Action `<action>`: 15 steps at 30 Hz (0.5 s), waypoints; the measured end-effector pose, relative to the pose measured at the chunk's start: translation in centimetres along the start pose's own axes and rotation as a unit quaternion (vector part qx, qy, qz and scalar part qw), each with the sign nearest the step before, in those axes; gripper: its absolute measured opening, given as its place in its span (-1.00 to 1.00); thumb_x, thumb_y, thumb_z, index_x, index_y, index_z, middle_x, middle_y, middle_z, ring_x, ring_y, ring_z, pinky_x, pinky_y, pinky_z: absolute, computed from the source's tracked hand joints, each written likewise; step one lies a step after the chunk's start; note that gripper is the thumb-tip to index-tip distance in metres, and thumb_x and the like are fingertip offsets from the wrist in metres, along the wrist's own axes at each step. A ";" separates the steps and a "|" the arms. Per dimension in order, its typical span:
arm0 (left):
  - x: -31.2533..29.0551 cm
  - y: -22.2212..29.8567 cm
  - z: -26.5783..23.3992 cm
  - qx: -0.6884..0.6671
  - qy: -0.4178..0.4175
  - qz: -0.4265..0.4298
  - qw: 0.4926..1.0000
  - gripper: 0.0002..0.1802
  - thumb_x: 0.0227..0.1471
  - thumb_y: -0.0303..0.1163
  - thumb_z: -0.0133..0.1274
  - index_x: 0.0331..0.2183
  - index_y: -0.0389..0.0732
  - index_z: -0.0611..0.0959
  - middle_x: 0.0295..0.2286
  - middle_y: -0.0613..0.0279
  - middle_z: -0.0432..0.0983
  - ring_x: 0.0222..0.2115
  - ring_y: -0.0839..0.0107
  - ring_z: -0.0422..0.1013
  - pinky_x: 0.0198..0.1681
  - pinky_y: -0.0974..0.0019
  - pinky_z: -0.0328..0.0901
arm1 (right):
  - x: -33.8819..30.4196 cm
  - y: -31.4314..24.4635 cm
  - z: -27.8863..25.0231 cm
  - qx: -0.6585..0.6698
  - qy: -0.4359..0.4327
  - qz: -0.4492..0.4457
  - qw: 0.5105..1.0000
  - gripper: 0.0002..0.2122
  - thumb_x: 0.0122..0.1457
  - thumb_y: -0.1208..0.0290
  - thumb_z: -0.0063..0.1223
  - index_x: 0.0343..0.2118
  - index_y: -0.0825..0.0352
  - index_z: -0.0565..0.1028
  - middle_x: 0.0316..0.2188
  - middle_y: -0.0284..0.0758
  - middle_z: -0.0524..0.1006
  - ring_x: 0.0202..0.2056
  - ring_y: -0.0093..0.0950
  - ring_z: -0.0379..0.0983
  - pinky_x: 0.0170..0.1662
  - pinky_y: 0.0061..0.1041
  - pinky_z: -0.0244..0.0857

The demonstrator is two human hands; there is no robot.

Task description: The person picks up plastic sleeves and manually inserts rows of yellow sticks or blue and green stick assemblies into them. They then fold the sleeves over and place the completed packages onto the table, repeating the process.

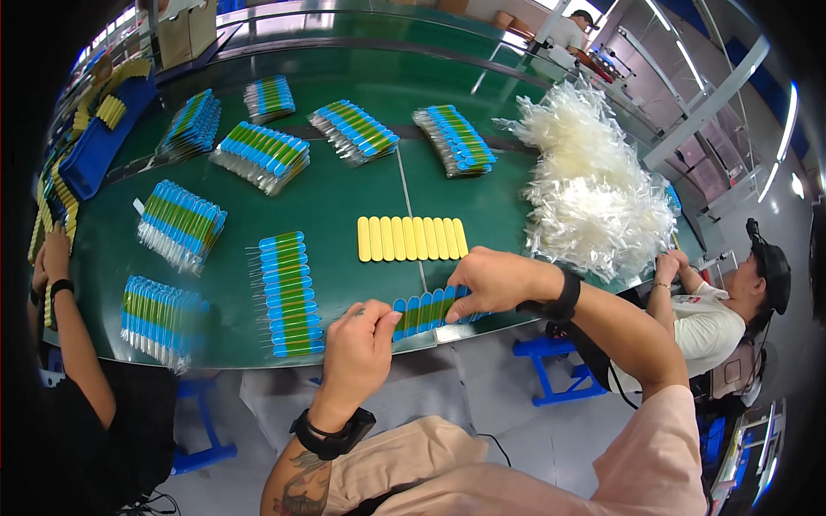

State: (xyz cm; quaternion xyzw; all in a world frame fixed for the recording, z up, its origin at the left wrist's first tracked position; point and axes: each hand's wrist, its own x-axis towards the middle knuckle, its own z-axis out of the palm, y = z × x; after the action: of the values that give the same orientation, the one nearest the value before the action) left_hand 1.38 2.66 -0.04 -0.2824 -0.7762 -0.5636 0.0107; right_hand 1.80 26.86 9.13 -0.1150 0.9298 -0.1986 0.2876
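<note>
At the table's near edge lies a side-by-side row of blue and green strips with rounded ends [422, 313], shaped like nail files. My left hand [354, 348] is closed, with thumb and finger pinching the row's left end. From above, my right hand [503, 279] grips its right part between thumb and fingers, hiding several strips. Just beyond is a neat row of plain yellow strips [411, 238], which neither hand touches. To the left of my left hand, a column of blue and green strips [288, 294] has thin clear film ends sticking out on its left side.
Bundles of sleeved blue and green strips [262, 155] stand across the green table [335, 202]. A heap of clear plastic sleeves [594, 189] rises at right. A blue tray [107, 142] lies far left. Co-workers sit at left and right [718, 318], beside blue stools [559, 370].
</note>
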 end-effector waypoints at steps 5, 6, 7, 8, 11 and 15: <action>0.0 -0.1 0.2 -0.010 -0.001 0.015 1.000 -0.89 0.12 -0.50 0.12 -0.43 -0.34 0.60 -0.57 0.03 0.50 -0.56 0.16 0.44 -0.45 0.21 0.30 | -1.3 -0.3 0.2 0.005 0.008 0.010 1.000 -0.72 0.03 0.24 0.38 -0.34 0.39 0.65 -0.55 -0.10 0.59 -0.45 -0.12 0.54 -0.36 -0.23 0.37; 0.0 0.0 0.2 -0.011 0.001 0.015 1.000 -0.89 0.12 -0.51 0.12 -0.43 -0.34 0.59 -0.57 0.03 0.50 -0.56 0.17 0.44 -0.46 0.22 0.29 | -1.1 0.3 0.7 0.007 0.029 -0.022 0.999 -0.74 0.02 0.28 0.38 -0.34 0.39 0.63 -0.53 -0.10 0.60 -0.43 -0.10 0.54 -0.35 -0.23 0.37; 0.0 0.1 0.3 -0.013 -0.002 0.016 1.000 -0.89 0.12 -0.51 0.12 -0.43 -0.34 0.59 -0.57 0.03 0.50 -0.56 0.17 0.44 -0.46 0.22 0.29 | -1.3 0.6 0.8 0.009 0.051 -0.052 0.997 -0.75 0.00 0.33 0.38 -0.34 0.39 0.62 -0.51 -0.10 0.60 -0.42 -0.09 0.54 -0.35 -0.23 0.37; 0.0 0.2 0.2 -0.018 -0.004 -0.001 1.000 -0.87 0.13 -0.48 0.12 -0.43 -0.32 0.59 -0.58 0.02 0.51 -0.52 0.07 0.44 -0.43 0.13 0.31 | -1.3 0.8 0.7 0.010 0.053 -0.048 0.997 -0.75 0.00 0.33 0.38 -0.34 0.39 0.62 -0.51 -0.10 0.60 -0.42 -0.09 0.54 -0.35 -0.23 0.37; 0.1 0.3 0.0 -0.020 -0.010 -0.018 1.000 -0.86 0.15 -0.45 0.12 -0.43 -0.30 0.59 -0.58 0.01 0.51 -0.47 -0.02 0.45 -0.41 0.06 0.32 | -1.1 1.0 0.8 -0.014 0.054 -0.062 0.997 -0.77 -0.02 0.39 0.38 -0.35 0.40 0.59 -0.51 -0.09 0.59 -0.42 -0.06 0.52 -0.35 -0.20 0.35; 0.1 0.4 0.0 -0.007 -0.015 -0.013 1.000 -0.86 0.14 -0.46 0.13 -0.43 -0.31 0.58 -0.58 0.01 0.51 -0.46 -0.03 0.45 -0.40 0.09 0.32 | -2.0 0.4 0.9 -0.018 0.067 -0.039 0.997 -0.80 -0.02 0.42 0.35 -0.37 0.41 0.59 -0.51 -0.07 0.58 -0.36 -0.03 0.53 -0.29 -0.15 0.37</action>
State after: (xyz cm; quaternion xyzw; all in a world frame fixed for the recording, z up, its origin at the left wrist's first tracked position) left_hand 1.45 2.76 0.36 -0.2805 -0.7762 -0.5645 -0.0106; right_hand 3.89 27.55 9.21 -0.1428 0.9453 -0.2002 0.2141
